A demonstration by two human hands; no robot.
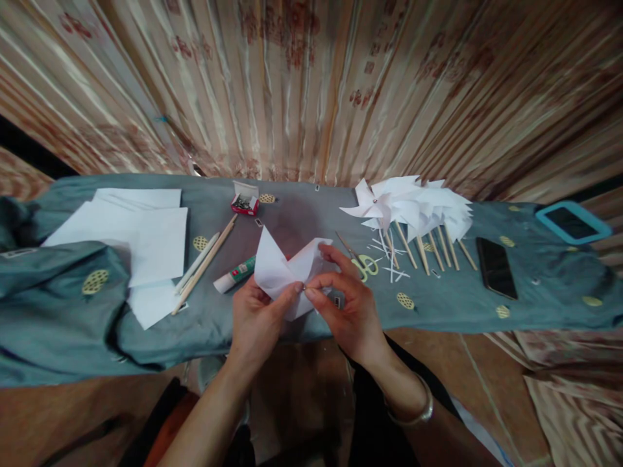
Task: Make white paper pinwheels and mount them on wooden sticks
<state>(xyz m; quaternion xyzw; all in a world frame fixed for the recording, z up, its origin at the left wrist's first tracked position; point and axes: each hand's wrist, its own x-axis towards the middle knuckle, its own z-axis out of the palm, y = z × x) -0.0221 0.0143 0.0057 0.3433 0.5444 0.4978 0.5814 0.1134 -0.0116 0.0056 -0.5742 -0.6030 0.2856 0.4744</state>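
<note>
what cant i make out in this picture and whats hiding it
Head view: the far end of the glue stick, behind the folded paper.
Head view: most fingers of the left hand, behind that paper.
Head view: what small thing the right hand pinches; too small and blurred.
Head view: how many pinwheels; they overlap.
Head view: the red box's contents; too small to count.

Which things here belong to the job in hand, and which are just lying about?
Likely part of the job: folded paper, in left hand and right hand; white sheets; sticks; red box of small metal pieces; green-and-white tube; scissors; paper pinwheels.

Seemingly just lying about: phone; blue-framed device; paper strips, likely offcuts.
</note>
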